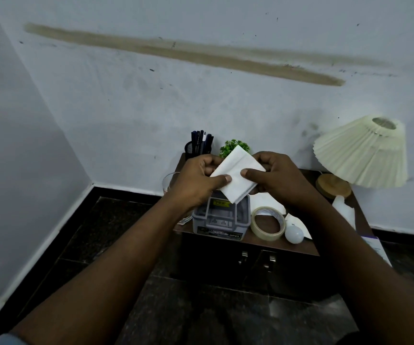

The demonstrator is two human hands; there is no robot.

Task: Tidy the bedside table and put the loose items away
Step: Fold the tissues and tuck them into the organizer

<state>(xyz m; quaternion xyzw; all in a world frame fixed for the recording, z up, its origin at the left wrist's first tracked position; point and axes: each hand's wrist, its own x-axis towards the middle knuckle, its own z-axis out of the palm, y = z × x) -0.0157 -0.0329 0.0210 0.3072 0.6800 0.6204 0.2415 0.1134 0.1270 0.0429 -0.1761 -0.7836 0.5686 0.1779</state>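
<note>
Both hands hold a folded white tissue [235, 174] above the dark wooden bedside table [265, 242]. My left hand [196, 180] pinches its left edge with the thumb on top. My right hand [275, 178] grips its right side, thumb pressed on the face. Under the tissue stands a grey plastic box [219, 219] with a clear lid. Beside it lie a roll of tape [268, 224], a white light bulb [294, 234] and white paper [269, 202].
A mesh pen holder [198, 145] and a small green plant [233, 145] stand at the back by the wall. A glass [170, 181] sits at the left edge. A tilted pleated lamp [361, 153] and a white bottle [344, 207] fill the right side. Cabinet doors with metal handles [257, 257] face me.
</note>
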